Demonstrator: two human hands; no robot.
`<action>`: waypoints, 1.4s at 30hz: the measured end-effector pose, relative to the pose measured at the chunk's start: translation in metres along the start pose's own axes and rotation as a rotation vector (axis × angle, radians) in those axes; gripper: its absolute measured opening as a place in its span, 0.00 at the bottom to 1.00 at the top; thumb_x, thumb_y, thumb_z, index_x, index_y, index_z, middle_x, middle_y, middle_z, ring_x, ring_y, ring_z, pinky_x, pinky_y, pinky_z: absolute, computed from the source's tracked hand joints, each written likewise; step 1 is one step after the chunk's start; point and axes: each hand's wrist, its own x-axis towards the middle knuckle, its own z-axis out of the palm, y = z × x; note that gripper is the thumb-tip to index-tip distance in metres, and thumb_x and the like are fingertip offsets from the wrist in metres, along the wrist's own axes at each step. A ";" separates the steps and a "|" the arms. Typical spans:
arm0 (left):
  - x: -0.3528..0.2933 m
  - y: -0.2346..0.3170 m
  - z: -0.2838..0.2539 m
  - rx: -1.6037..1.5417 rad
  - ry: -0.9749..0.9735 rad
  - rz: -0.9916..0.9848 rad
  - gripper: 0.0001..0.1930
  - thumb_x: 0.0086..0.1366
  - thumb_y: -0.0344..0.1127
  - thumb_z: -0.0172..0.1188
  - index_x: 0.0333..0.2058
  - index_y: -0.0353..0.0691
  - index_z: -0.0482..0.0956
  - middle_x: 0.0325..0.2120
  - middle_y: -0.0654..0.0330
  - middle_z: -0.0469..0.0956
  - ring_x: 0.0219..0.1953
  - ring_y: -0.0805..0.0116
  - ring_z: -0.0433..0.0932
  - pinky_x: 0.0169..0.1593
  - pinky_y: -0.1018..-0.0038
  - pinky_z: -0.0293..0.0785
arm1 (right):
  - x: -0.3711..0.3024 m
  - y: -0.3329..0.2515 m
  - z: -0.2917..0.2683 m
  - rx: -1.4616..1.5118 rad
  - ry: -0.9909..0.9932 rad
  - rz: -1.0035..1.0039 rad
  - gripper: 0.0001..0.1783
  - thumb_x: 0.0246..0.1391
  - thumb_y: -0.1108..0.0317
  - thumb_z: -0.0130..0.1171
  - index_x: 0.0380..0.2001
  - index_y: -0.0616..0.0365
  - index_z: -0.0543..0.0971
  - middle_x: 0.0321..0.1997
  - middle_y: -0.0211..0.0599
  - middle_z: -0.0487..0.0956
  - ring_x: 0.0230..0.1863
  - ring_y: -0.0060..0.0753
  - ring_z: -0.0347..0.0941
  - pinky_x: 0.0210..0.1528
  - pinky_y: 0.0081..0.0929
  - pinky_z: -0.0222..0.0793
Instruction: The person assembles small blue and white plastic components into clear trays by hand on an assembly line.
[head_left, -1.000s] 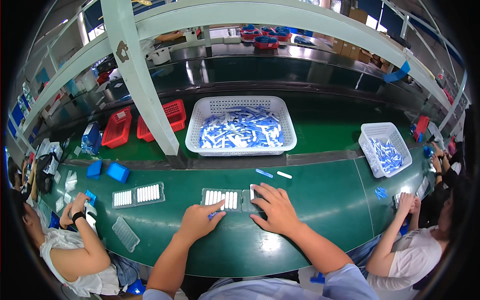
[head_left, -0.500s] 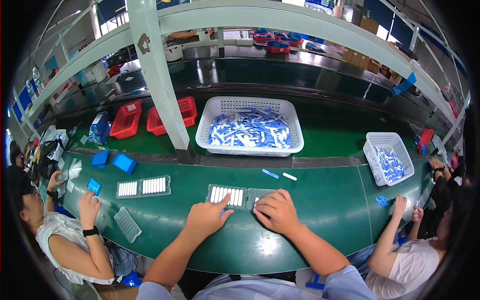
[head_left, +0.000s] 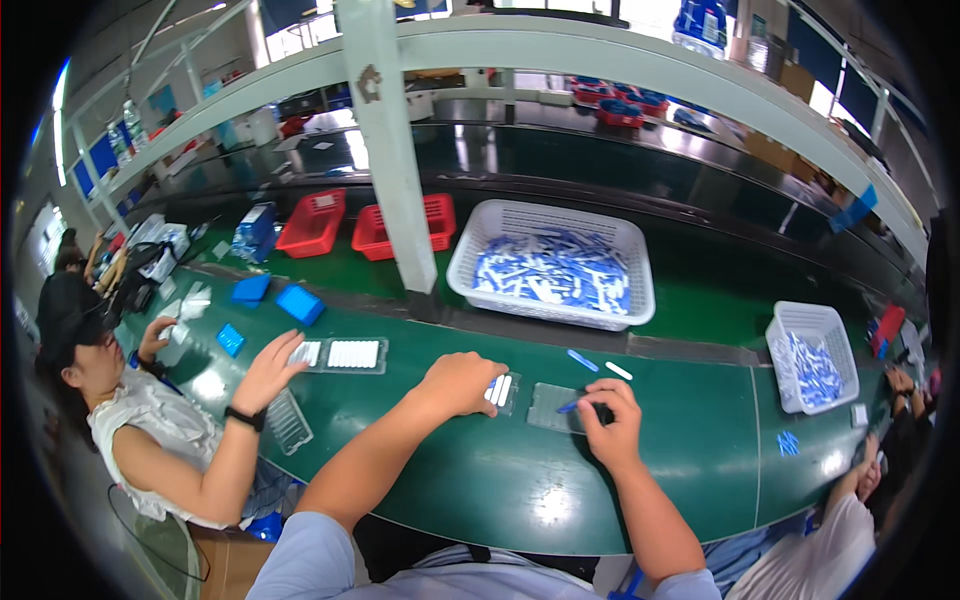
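Observation:
A clear plastic tray (head_left: 509,394) of white sticks sits in front of me, with a bit of blue showing among them. Over its left part lies my left hand (head_left: 455,384), fingers and thumb closed across it and hiding many of the sticks. To its right, apart from it, a second clear tray (head_left: 548,406) lies flat and looks empty. At that tray's right end my right hand (head_left: 615,428) pinches a slim blue stick (head_left: 568,407); something dark shows between the fingers. Beyond lie a loose blue stick (head_left: 582,360) and a white stick (head_left: 619,371).
A white basket (head_left: 640,318) full of blue and white sticks stands behind a ledge, beside a post (head_left: 393,180) and red baskets (head_left: 312,222). At left, a co-worker's hand (head_left: 272,372) reaches to another filled tray (head_left: 357,356). A smaller white basket (head_left: 848,385) stands at right.
The view has swung left. The two trays, side by side before, are now apart. My right hand has lifted off its tray's edge and now pinches a blue stick. The left co-worker's hand has reached toward their tray.

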 end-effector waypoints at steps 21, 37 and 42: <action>-0.076 -0.168 -0.035 0.082 -0.090 -0.570 0.43 0.39 0.36 0.82 0.59 0.52 0.79 0.49 0.53 0.83 0.52 0.50 0.81 0.56 0.59 0.78 | -0.001 0.009 0.001 0.070 0.024 0.069 0.04 0.48 0.76 0.69 0.28 0.61 0.82 0.37 0.39 0.80 0.42 0.37 0.77 0.46 0.30 0.71; -0.065 0.014 0.061 -2.068 -0.277 -0.255 0.16 0.73 0.34 0.57 0.56 0.34 0.75 0.23 0.69 0.62 0.26 0.80 0.60 0.21 0.83 0.52 | 0.002 -0.009 -0.015 0.767 0.206 0.630 0.04 0.60 0.75 0.64 0.36 0.66 0.84 0.27 0.33 0.82 0.24 0.19 0.71 0.29 0.16 0.65; -0.046 0.025 0.064 -2.302 -0.318 -0.268 0.24 0.71 0.26 0.54 0.65 0.31 0.65 0.35 0.61 0.75 0.31 0.75 0.71 0.26 0.82 0.62 | 0.006 -0.008 -0.017 0.793 0.035 0.648 0.05 0.60 0.75 0.63 0.38 0.66 0.82 0.34 0.43 0.86 0.25 0.22 0.77 0.29 0.19 0.71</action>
